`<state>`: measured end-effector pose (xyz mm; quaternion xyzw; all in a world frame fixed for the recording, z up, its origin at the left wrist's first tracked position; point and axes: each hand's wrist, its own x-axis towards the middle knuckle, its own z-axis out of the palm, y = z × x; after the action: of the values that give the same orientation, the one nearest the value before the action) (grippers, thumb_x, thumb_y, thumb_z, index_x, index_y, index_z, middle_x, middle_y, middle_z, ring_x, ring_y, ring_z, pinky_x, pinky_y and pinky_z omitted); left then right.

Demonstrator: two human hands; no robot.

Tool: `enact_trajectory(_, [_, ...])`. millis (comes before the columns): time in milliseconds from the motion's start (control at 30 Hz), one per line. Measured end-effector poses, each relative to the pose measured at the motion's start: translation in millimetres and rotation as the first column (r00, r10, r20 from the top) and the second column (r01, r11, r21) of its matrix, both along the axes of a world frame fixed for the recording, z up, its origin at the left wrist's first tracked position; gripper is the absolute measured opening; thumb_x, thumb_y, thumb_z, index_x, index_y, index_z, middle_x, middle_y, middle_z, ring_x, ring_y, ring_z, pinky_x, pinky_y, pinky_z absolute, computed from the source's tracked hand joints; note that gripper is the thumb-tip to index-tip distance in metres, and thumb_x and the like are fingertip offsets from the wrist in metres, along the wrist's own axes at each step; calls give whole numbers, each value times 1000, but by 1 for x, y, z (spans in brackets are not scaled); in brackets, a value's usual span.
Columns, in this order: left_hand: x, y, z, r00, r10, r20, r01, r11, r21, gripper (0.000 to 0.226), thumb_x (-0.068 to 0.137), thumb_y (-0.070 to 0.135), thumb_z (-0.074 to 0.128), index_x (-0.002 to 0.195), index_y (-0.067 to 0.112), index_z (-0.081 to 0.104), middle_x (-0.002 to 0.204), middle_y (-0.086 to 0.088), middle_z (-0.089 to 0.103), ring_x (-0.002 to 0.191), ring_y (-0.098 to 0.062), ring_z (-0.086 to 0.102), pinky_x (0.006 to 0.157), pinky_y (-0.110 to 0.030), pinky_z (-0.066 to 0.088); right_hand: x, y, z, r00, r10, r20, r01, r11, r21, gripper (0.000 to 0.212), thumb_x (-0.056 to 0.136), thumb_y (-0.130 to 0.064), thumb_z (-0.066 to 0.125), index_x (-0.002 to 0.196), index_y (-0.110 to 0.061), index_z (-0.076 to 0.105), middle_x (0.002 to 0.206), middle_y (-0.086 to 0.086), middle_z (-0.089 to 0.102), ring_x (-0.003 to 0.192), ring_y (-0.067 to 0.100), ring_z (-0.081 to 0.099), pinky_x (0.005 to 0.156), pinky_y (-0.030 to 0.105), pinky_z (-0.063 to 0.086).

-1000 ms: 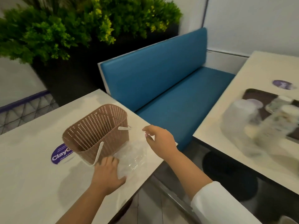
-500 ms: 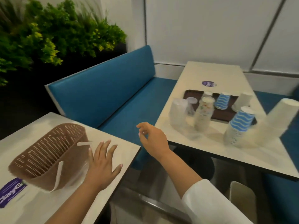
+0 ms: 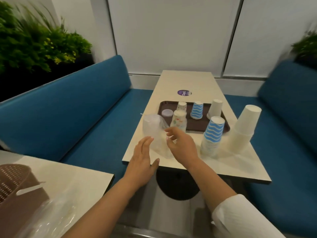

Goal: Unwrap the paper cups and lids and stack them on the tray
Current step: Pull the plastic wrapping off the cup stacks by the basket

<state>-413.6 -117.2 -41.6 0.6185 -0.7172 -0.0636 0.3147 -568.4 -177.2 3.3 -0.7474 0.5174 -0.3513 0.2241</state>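
Left hand [image 3: 143, 160]: fingers straight and together, palm turned inward, holding nothing; I see its fingertips just at the near side of the wrapped clear stack.
Basket [image 3: 16, 188]: brown and perforated, with a white handle, on my near table at the bottom-left corner; crumpled clear wrap [image 3: 51, 219] lies against it.
Bench [image 3: 73, 109]: blue padded seat running along the left, with green plants [image 3: 34, 42] behind it.
Wrapped clear stack [image 3: 155, 133]: translucent lids or cups in plastic film, leaning on the far table's near-left part, between my two hands; I cannot tell which they are.
Right hand [image 3: 182, 145]: fingers loosely curled and spread, gripping nothing, reaching at the right side of the clear stack; whether it touches the film I cannot tell.
Table [image 3: 187, 79]: pale top with a round purple sticker [image 3: 183, 92] beyond the tray.
Tray [image 3: 188, 124]: dark brown, mid-table; on it I see a flat whitish lid [image 3: 167, 112], two patterned cup stacks [image 3: 179, 120], a blue wavy cup stack [image 3: 197, 109] and a plain white stack [image 3: 215, 108], all upside down.
Tall blue wavy stack [image 3: 212, 136]: upside down on the table, touching the tray's near-right corner.
Tall white stack [image 3: 243, 129]: upside down and leaning, just right of the blue one, off the tray.
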Motion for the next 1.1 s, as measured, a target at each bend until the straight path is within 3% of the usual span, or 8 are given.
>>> enact_trajectory(233, [-64,-91,12,915,99,-391,-36,985,166,72,90,23,65,146,18,21,152,-1,30,136,-17,37,109,-28,32,-46,-79,-1,990,-124,67,124,992,4,38,88,-10,58,124,-22,53,120,-3,60,96,11,57,81,24,46])
enact_trajectory(400, [-85,-138,-5,851,243,-466,-47,919,392,57,89,12,65,137,9,35,138,-7,48,126,-24,48,91,-21,35,-58,-122,-7,998,2,-64,1,999,49,64,85,-5,56,140,-30,38,146,-1,34,124,20,48,96,34,45])
enact_trajectory(500, [-91,-149,-24,882,305,-360,-95,861,499,45,91,9,58,133,7,41,132,-9,51,117,-24,52,91,-23,40,-57,-144,-7,979,92,-180,-80,994,73,71,87,-9,57,146,-36,29,159,0,10,141,23,27,106,40,39])
enact_trajectory(633, [-85,-154,-48,991,127,48,-131,809,572,34,97,16,45,131,9,46,129,-7,51,113,-22,53,93,-28,42,-47,-162,-7,929,186,-320,-144,978,149,68,91,-15,56,148,-36,25,161,3,-1,143,30,20,107,38,33])
enact_trajectory(833, [-76,-163,-54,931,-17,365,-229,753,617,40,102,31,38,135,11,42,133,-5,49,116,-24,54,94,-33,46,-38,-176,-9,906,194,-377,-150,978,143,53,92,-29,55,142,-33,38,140,5,34,125,30,42,96,38,42])
enact_trajectory(933, [-78,-163,-58,987,154,47,-152,800,581,73,86,53,60,138,11,30,133,-2,46,117,-22,52,93,-31,44,-41,-172,2,894,145,-425,-98,987,131,50,86,-42,62,131,-30,45,125,3,43,106,28,53,80,35,43])
enact_trajectory(1000, [-84,-164,-59,959,198,-201,-80,875,478,105,73,57,73,148,14,14,145,0,34,131,-19,38,105,-30,35,-42,-167,9,874,119,-471,-63,989,133,51,79,-56,64,118,-27,47,115,1,49,100,25,55,74,33,41])
enact_trajectory(1100, [-93,-169,-64,915,187,-357,-70,946,317,114,64,54,81,149,21,13,147,4,32,134,-14,34,112,-30,30,-43,-163,15,859,85,-505,-19,991,134,49,78,-68,56,96,-24,45,95,-1,58,89,21,56,67,32,38])
